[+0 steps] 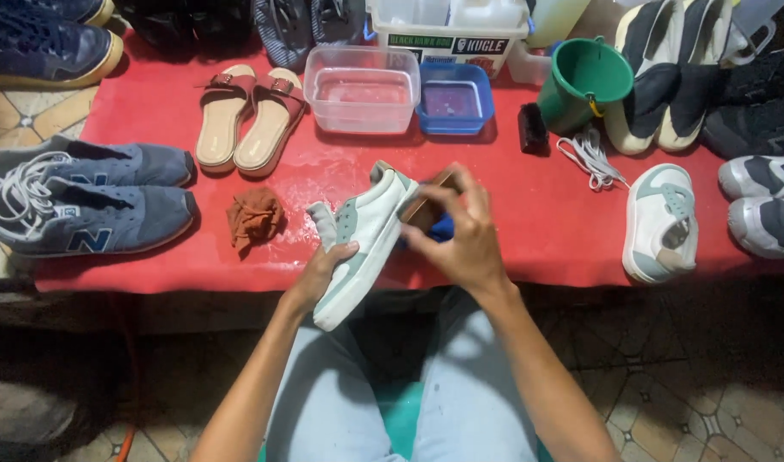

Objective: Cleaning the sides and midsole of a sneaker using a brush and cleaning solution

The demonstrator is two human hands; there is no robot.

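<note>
My left hand [322, 272] grips a white and pale green sneaker [366, 235] from below, holding it tilted over the front edge of the red table [529, 222]. My right hand [460, 239] holds a brown wooden-backed brush [426, 204] against the side of the sneaker, with something blue showing under the hand. The matching sneaker [661, 221] lies on the table to the right, without laces. Loose white laces [590, 156] lie beside it.
A clear tub of water [362, 88], a blue tub [454, 98], a green bucket [585, 79] and a dark brush [532, 128] stand at the back. A rust cloth [255, 218], tan sandals [251, 120] and blue sneakers [84, 197] lie left. More shoes [764, 201] crowd the right.
</note>
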